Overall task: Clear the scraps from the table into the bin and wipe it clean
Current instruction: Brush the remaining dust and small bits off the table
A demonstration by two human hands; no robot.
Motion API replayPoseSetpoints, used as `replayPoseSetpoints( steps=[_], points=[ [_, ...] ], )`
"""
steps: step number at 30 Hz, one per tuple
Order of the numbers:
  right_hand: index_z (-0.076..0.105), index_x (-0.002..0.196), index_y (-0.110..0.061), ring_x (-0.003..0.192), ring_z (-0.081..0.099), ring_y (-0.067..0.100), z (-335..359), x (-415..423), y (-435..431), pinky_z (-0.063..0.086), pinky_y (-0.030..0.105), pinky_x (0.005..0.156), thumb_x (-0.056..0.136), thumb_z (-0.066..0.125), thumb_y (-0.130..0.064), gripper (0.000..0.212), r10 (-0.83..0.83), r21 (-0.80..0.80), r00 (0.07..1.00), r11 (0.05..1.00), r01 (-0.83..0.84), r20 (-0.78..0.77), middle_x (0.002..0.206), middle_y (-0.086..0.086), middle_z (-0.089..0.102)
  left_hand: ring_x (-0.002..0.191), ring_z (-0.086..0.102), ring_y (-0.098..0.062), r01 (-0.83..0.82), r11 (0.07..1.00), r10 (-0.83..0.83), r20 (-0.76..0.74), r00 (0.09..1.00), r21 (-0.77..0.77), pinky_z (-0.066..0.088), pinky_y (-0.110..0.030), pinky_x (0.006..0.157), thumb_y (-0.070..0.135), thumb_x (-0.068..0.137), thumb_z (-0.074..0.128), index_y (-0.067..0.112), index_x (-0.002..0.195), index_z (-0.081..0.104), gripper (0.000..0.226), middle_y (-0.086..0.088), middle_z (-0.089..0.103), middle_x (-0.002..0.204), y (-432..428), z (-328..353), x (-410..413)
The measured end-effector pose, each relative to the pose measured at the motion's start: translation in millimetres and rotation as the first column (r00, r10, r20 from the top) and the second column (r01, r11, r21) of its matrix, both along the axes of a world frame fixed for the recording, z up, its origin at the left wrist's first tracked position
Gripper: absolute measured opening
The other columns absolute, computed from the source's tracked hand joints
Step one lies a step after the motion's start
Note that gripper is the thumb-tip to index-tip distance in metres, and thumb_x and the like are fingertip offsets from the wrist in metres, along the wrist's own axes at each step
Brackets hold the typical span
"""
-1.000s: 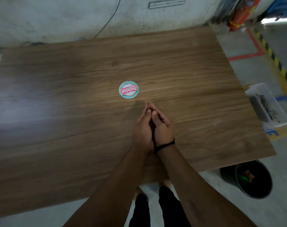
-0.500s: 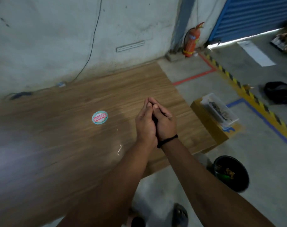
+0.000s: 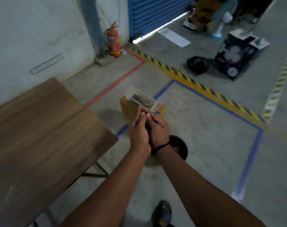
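My left hand [image 3: 139,133] and my right hand [image 3: 159,130] are pressed together palm to palm, fingers pointing away from me, cupped around scraps. Only a dark sliver shows in the gap between the palms. The joined hands hang over the floor, just past the right edge of the wooden table [image 3: 41,128]. The black round bin [image 3: 180,148] stands on the floor right behind and below my right wrist, partly hidden by it. No scraps show on the part of the table in view.
A clear container [image 3: 139,98] with dark pieces rests on a yellow box [image 3: 129,110] just beyond my fingertips. Blue and red tape lines cross the concrete floor. A fire extinguisher [image 3: 114,40] stands at the wall, and a black bag [image 3: 197,63] and a fan box [image 3: 234,58] lie far right.
My view has swung right, off the table. The joined hands have travelled from above the tabletop past its right edge to above the bin.
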State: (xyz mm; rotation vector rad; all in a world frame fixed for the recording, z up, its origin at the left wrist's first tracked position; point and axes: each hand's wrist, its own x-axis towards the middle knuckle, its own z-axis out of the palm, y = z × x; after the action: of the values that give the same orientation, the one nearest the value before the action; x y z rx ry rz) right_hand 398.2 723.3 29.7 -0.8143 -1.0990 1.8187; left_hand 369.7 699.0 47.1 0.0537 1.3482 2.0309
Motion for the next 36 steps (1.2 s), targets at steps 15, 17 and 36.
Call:
replayPoseSetpoints(
  steps=[15, 17, 36],
  points=[
    [0.062, 0.117, 0.004, 0.107, 0.065, 0.018, -197.6, 118.0, 172.0, 0.049, 0.032, 0.099, 0.093, 0.050, 0.001, 0.027, -0.376, -0.235, 0.903, 0.877, 0.420, 0.208, 0.112, 0.011, 0.068, 0.096, 0.061, -0.003, 0.392, 0.887, -0.380, 0.098, 0.920, -0.244, 0.049, -0.010, 0.073, 0.008, 0.096, 0.051, 0.005, 0.129, 0.056, 0.034, -0.003, 0.062, 0.122, 188.2, -208.1, 107.8],
    [0.065, 0.113, 0.000, 0.104, 0.066, 0.017, -260.8, 122.9, 185.7, 0.049, 0.033, 0.098, 0.094, 0.051, 0.001, 0.025, -0.374, -0.297, 0.895, 0.850, 0.436, 0.244, 0.107, 0.007, 0.069, 0.089, 0.061, 0.002, 0.417, 0.860, -0.394, 0.136, 0.909, -0.295, 0.049, -0.009, 0.066, 0.009, 0.096, 0.051, 0.008, 0.128, 0.058, 0.032, 0.004, 0.063, 0.110, 203.3, -269.4, 111.6],
    [0.027, 0.148, -0.007, 0.143, 0.025, 0.020, -579.6, 151.9, 231.1, 0.018, 0.031, 0.116, 0.100, 0.014, -0.051, 0.066, -0.327, -0.639, 0.921, 0.667, 0.382, 0.209, 0.155, 0.008, 0.029, 0.147, 0.005, -0.023, 0.500, 0.836, -0.260, 0.639, 0.724, -0.226, 0.001, -0.041, 0.119, 0.069, 0.091, 0.007, 0.018, 0.150, 0.020, 0.080, -0.004, 0.014, 0.159, 236.2, -600.4, 72.7]
  ],
)
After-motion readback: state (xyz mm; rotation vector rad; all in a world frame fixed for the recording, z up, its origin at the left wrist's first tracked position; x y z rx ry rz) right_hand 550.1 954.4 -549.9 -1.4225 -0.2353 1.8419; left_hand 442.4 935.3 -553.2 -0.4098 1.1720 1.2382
